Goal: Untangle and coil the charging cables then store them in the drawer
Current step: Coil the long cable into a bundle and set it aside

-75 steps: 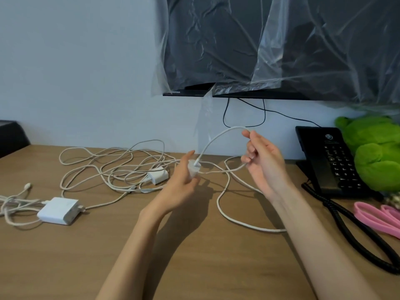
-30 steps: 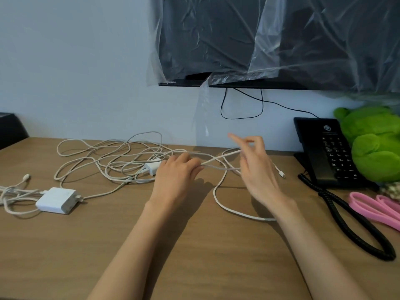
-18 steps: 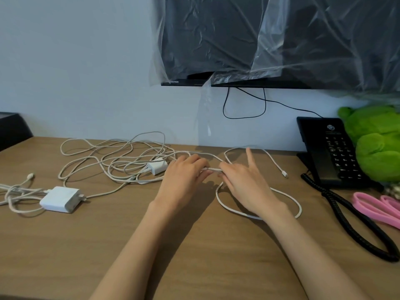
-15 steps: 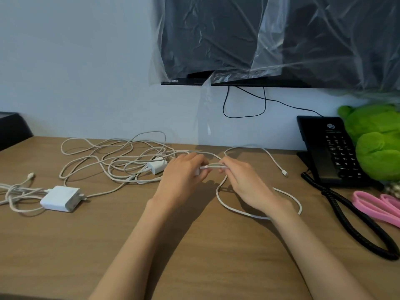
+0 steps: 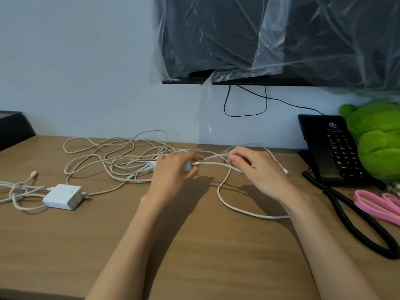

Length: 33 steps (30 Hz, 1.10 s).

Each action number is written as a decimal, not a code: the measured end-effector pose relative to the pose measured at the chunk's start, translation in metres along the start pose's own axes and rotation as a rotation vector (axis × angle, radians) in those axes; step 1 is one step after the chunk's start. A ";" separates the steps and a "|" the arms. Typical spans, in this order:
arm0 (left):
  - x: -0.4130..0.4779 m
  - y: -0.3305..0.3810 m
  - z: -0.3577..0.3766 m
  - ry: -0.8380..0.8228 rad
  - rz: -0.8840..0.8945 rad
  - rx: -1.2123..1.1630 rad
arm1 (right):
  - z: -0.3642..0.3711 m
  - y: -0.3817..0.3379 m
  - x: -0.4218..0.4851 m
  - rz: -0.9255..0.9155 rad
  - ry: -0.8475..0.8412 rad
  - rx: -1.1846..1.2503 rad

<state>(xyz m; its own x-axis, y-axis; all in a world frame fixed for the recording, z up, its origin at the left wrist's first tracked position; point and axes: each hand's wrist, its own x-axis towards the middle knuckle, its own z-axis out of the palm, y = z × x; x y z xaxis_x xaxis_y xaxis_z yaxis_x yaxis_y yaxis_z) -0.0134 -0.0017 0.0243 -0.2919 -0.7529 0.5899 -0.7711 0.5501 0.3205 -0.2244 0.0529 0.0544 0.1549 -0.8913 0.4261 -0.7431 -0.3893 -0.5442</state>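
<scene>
– Left grip [image 5: 175, 171] and right grip [image 5: 258, 173] have sunk from mid-air to the brown wooden table [image 5: 194, 245].

– Untangling (nothing coiled yet): left curls round a small white plug [image 5: 187, 166], right pinches its thin white charging cable [image 5: 211, 163], stretched between them. Next, probably: loop the slack.

Thin white charging cables [image 5: 118, 162] sprawl in a loose tangle on the wooden desk [image 5: 194, 245], one white strand [image 5: 213, 163] raised between the gripping left hand [image 5: 175, 169] and right hand [image 5: 257, 169], with a flat white rectangular power adapter [image 5: 62, 197] lying far left.
</scene>
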 end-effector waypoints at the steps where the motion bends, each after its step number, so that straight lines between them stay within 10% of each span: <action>1: 0.000 -0.004 -0.002 -0.010 -0.028 0.002 | -0.002 0.002 0.000 0.005 0.028 0.000; 9: -0.002 -0.014 -0.003 -0.083 -0.033 0.045 | -0.005 0.015 0.003 0.128 0.235 0.048; 22: 0.000 0.005 0.011 0.116 0.194 0.325 | 0.037 -0.003 0.002 -0.052 -0.096 -0.495; 33: 0.002 0.001 0.003 0.055 0.165 0.040 | 0.026 -0.008 0.000 -0.007 -0.091 0.033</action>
<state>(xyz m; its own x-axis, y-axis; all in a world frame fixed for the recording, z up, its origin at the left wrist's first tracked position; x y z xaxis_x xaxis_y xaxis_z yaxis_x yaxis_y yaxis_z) -0.0168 -0.0038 0.0233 -0.3859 -0.6322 0.6718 -0.7375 0.6489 0.1870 -0.2018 0.0501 0.0395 0.2193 -0.9055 0.3633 -0.7205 -0.4014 -0.5654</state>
